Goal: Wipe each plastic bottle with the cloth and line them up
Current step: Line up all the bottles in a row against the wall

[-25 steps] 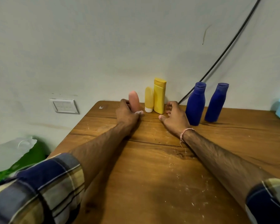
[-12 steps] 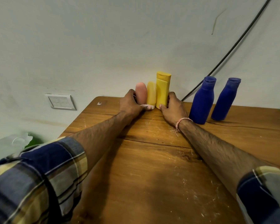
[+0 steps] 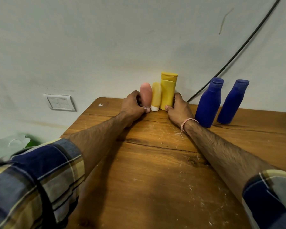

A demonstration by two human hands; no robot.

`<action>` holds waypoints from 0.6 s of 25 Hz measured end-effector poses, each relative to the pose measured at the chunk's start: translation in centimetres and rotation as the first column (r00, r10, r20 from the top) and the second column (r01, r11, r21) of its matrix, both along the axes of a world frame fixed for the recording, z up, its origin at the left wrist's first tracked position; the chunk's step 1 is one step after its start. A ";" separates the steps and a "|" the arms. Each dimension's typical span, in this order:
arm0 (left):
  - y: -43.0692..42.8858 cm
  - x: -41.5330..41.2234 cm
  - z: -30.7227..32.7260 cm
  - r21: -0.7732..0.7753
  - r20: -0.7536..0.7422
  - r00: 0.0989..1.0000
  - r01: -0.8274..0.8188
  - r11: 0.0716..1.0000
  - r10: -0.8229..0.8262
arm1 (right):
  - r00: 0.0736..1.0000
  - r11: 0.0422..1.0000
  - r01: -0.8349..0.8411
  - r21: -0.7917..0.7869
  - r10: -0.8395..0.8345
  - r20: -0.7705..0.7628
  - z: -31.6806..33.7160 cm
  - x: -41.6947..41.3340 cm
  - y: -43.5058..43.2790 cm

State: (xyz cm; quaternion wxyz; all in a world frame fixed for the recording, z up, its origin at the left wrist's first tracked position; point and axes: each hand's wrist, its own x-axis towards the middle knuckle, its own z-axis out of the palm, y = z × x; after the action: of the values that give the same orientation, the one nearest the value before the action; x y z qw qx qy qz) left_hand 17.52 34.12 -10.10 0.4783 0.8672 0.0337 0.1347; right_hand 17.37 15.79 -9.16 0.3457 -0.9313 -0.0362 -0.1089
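Three bottles stand pressed together against the wall at the table's far edge: a pink tube (image 3: 146, 94), a small pale yellow tube (image 3: 156, 96) on a white cap, and a taller yellow bottle (image 3: 168, 90). My left hand (image 3: 133, 106) grips the pink tube from the left, thumb at its base. My right hand (image 3: 178, 109) grips the tall yellow bottle from the right. Two dark blue bottles, one nearer (image 3: 209, 103) and one farther right (image 3: 232, 101), stand upright apart from the group. No cloth is in view.
The wooden table (image 3: 155, 162) carries white specks and a long crack. A black cable (image 3: 238, 52) runs down the wall behind the blue bottles. A wall switch (image 3: 59, 103) sits left of the table. A green and white bag (image 3: 12, 144) lies at the lower left.
My left hand pushed the pink tube right against the small yellow tube. My right hand closed in on the tall yellow bottle. The three bottles now touch.
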 end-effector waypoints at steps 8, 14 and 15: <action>0.4 0.7 -0.2 -0.086 -0.005 0.996 0.087 0.992 -0.088 | 1.000 1.000 0.016 -0.007 -0.016 0.015 0.0 -0.1 0.0; 0.1 1.2 -0.1 -0.153 0.006 0.992 0.123 0.981 -0.124 | 1.000 1.000 0.021 -0.012 -0.021 0.015 0.1 -0.1 0.0; -0.1 1.2 -0.1 -0.148 0.009 0.993 0.120 0.982 -0.120 | 1.000 1.000 0.023 -0.011 -0.022 0.019 0.0 -0.1 0.0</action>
State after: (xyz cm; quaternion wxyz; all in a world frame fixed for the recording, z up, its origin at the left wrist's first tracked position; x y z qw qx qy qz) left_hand 18.68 34.03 -10.21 0.5487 0.8296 -0.0087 0.1028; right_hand 17.22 15.78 -9.11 0.3388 -0.9325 -0.0295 -0.1213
